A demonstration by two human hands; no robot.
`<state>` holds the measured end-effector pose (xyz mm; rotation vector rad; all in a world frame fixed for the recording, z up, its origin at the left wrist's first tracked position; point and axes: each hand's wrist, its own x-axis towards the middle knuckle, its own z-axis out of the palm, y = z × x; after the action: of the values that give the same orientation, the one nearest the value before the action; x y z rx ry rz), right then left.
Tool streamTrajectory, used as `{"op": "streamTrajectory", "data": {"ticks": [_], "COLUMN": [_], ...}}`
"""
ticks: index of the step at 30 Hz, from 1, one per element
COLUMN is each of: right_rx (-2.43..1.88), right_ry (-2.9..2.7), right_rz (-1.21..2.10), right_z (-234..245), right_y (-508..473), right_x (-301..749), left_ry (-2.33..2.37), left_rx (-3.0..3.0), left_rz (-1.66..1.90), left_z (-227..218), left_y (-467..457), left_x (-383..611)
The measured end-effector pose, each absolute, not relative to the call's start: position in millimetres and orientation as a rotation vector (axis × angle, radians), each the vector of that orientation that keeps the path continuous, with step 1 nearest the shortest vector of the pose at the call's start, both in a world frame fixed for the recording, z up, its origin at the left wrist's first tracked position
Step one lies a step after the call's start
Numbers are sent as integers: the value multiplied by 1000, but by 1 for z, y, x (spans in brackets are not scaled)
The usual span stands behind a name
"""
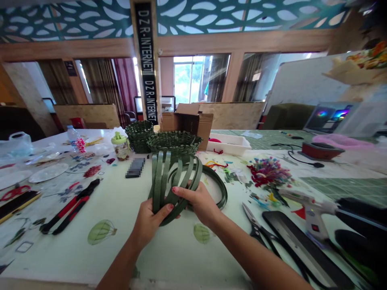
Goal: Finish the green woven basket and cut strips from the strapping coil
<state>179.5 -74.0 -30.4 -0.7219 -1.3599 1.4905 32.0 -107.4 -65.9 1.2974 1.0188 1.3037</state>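
Both my hands grip looped green flat strapping strips [165,177] above the middle of the table. My left hand [148,219] is closed round the lower left of the loops, thumb in front. Across the right side of the bundle, my right hand [201,201] is closed with its thumb pressed on the strips. Its other fingers are mostly hidden behind them. Behind my right hand lies a coil of the same green strapping [223,189] on the table. Two woven green baskets, a round one [140,139] and a wider one [175,143], stand just beyond the strips.
Red-handled cutters [72,209] lie at left, near red scissors [15,193]. Black scissors [256,229], a long black tray [302,245] and a glue gun [314,213] are at right. Behind stand a cardboard box [205,127], a white tray [238,145] and a lidded jar [121,149].
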Motion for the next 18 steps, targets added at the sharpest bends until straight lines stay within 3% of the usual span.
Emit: {"op": "streamTrajectory", "data": {"ticks": [10,18], "right_rx": [-583,-657], "right_ry": [-1182,-1167], "right_rz": [1678,1596], "right_z": [-28,-30], "right_y": [-72,-71], "right_x": [182,182], "left_ry": [864,821], "left_rx": [1203,1200], "left_rz": [1393,1253], "left_z": [-88,-86], "left_y": [-96,-99], "left_x": [25,24]}}
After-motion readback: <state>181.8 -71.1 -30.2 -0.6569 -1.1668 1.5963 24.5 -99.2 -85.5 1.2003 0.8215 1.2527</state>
